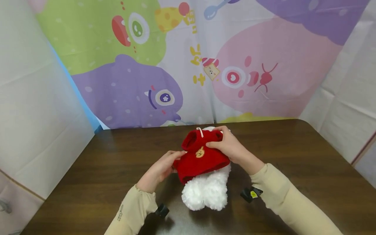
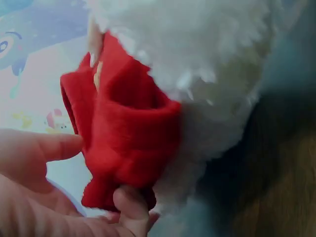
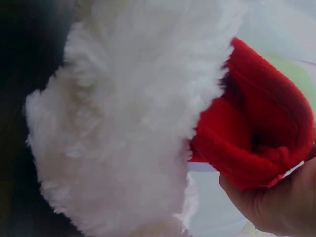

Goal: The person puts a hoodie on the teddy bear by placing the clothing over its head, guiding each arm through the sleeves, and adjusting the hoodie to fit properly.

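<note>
A small red toy sweater (image 1: 202, 164) with a bear-face patch (image 1: 200, 152) and a white cord (image 1: 200, 132) lies over a fluffy white plush toy (image 1: 215, 192). The plush's two rounded ends stick out below the hem, and a bit of white shows above; its middle is hidden. My left hand (image 1: 160, 165) pinches the sweater's left side, where the left wrist view shows a red fold (image 2: 140, 133) between thumb and fingers. On the upper right, my right hand (image 1: 232, 146) grips the cloth, thumb on the front. An open red edge (image 3: 276, 133) gapes beside the fur in the right wrist view.
Everything rests on a dark brown wooden table (image 1: 117, 169). Behind its far edge hangs a cartoon-printed cloth (image 1: 194, 104), with pale sheets (image 1: 26, 98) at the sides. Black wrist cameras (image 1: 162, 210) are strapped near both cuffs.
</note>
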`<action>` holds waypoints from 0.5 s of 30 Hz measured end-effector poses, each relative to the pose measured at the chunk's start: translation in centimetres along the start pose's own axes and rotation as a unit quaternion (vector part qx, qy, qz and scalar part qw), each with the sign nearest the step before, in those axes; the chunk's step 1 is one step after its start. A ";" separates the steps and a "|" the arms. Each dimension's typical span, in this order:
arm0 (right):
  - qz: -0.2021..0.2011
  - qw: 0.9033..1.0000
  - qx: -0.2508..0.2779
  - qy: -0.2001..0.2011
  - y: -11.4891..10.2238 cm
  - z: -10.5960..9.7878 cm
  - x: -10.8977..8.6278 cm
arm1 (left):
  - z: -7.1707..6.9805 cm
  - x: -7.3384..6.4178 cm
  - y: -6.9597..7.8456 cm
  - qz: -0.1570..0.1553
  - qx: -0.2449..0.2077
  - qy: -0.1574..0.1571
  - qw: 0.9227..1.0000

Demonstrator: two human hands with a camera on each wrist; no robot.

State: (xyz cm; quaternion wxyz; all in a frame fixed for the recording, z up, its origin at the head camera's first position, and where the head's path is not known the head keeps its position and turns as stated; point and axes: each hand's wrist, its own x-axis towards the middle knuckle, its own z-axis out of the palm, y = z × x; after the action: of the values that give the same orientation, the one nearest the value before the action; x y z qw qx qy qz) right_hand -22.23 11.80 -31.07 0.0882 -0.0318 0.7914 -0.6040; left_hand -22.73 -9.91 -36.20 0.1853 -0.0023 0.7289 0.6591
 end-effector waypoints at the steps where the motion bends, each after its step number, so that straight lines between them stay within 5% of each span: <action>1: -0.003 1.000 0.000 0.001 0.0 0.0 0.0 | 0.0 0.0 -0.1 -0.008 0.021 -0.009 1.000; 7: -0.019 1.000 0.016 0.007 0.2 -0.2 -0.4 | -0.1 0.0 -0.5 -0.025 0.119 -0.015 0.992; 15: -0.070 0.993 -0.090 0.037 2.0 -0.4 -0.8 | -0.1 -0.3 0.3 0.083 0.169 0.027 0.982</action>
State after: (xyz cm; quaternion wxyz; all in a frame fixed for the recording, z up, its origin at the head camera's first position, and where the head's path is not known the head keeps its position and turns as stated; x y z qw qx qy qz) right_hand -21.40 12.83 -32.78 0.0126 -0.0725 0.8410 -0.5360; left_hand -22.56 -10.08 -35.84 0.1081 0.0721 0.8319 0.5395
